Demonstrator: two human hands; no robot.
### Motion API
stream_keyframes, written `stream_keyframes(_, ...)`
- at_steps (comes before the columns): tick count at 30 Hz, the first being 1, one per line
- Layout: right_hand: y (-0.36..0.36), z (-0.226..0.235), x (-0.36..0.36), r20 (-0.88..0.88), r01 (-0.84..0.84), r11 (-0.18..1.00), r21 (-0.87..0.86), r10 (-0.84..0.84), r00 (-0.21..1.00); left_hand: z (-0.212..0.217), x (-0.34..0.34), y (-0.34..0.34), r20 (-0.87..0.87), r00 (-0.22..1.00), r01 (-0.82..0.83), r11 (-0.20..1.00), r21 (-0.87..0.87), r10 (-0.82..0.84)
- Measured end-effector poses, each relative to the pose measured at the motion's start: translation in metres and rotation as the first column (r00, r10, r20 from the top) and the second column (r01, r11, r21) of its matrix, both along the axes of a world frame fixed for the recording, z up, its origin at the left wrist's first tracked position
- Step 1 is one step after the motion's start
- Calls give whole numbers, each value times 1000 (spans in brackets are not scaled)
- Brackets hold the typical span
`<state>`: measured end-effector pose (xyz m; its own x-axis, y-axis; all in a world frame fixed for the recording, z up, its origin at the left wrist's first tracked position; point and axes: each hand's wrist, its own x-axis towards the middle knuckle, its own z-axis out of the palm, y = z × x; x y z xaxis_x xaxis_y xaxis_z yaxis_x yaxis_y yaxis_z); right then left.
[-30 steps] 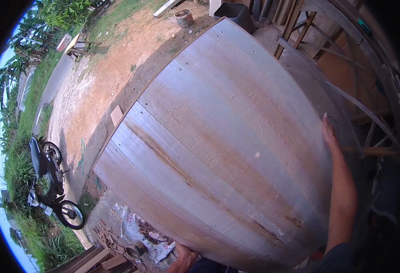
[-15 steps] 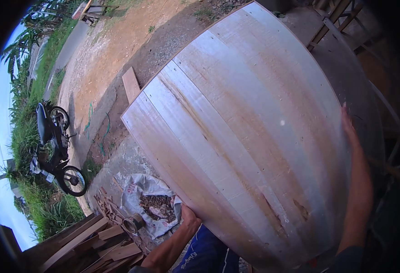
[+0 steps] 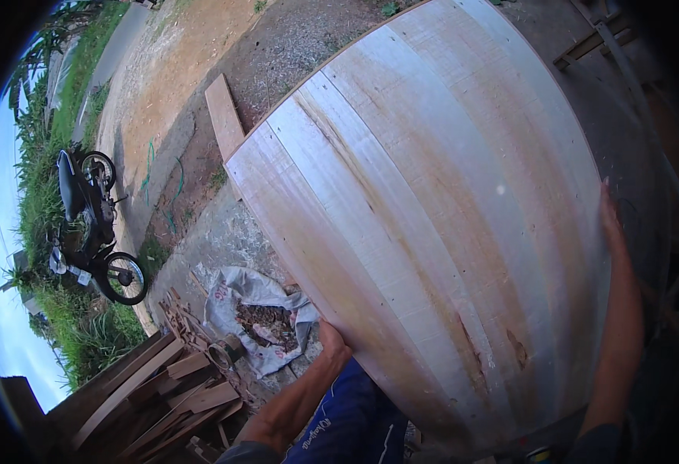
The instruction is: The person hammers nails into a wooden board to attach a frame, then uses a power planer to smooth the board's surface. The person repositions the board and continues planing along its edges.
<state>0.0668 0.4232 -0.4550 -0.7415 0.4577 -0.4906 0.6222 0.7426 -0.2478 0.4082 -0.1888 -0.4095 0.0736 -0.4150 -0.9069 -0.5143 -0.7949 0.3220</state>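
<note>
A large panel of pale wooden planks [image 3: 424, 209], with brown streaks and small nail or screw marks, spreads tilted in front of me. My left hand [image 3: 333, 344] grips its near left edge, the fingers mostly hidden behind or under the wood. At the right edge, my right hand [image 3: 608, 213] lies along the side with its fingers pointing away from me; what its far side touches is hidden. Between the two hands the panel covers most of the ground and part of my blue trousers [image 3: 347, 414].
An open white sack [image 3: 227, 301] with shavings lies left of my left hand. Nearby are a wood scrap pile [image 3: 200, 398] and a round can-like object [image 3: 227, 352]. A loose board [image 3: 223, 116] touches the panel's far left. A motorcycle [image 3: 92, 224] stands farther left; dark timber [image 3: 598, 46] is at far right.
The panel has shifted slightly right in the picture, with both hands still on its edges. The view has moved a little, and more of the loose board shows.
</note>
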Motion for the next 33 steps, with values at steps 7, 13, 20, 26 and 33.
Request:
stream_keyframes(7, -128, 20, 90, -390, -168, 864, 475, 377, 840, -17, 7, -20, 400, 811, 579, 685, -442, -427)
stream_keyframes(13, -305, 20, 223, -200, -280, 873, 400, 382, 902, -6, -170, -85, 597, 262, 726, -253, -640, -758)
stream_keyframes(20, -313, 20, 224, -201, -294, 844, 449, 416, 887, -1, -381, -99, 672, 27, 747, -432, -506, -740)
stream_keyframes(26, -313, 22, 226, -203, -286, 845, 451, 409, 889, -9, -394, -83, 681, 69, 752, -410, -516, -729)
stream_keyframes(33, -315, 26, 225, -204, -281, 853, 441, 400, 893, -4, -376, -101, 681, -10, 692, -497, -524, -732)
